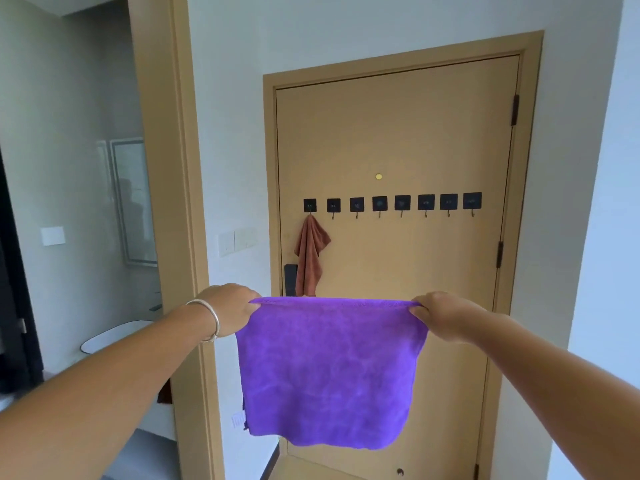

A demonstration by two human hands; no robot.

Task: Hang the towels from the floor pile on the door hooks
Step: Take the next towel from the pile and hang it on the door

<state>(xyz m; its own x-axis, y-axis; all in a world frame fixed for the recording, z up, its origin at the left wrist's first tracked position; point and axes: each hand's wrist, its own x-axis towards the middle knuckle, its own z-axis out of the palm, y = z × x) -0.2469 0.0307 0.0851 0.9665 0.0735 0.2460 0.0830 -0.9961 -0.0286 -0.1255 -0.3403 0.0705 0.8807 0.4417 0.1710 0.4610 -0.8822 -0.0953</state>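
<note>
A purple towel point(329, 372) hangs spread flat in front of me, held by its top edge. My left hand point(230, 310) pinches its left top corner and my right hand point(441, 315) pinches its right top corner. Beyond it stands a tan door point(398, 140) with a row of several black square hooks point(391, 203) at mid height. A brown towel point(310, 256) hangs from the leftmost hook point(310, 206); the other hooks are bare. The purple towel sits below the hook row. The floor pile is out of view.
A dark door handle plate point(290, 279) sits at the door's left edge, partly behind the brown towel. Light switches point(237, 241) are on the wall to the left. An open doorway at the left shows a white basin point(114, 336) and a mirror point(133, 202).
</note>
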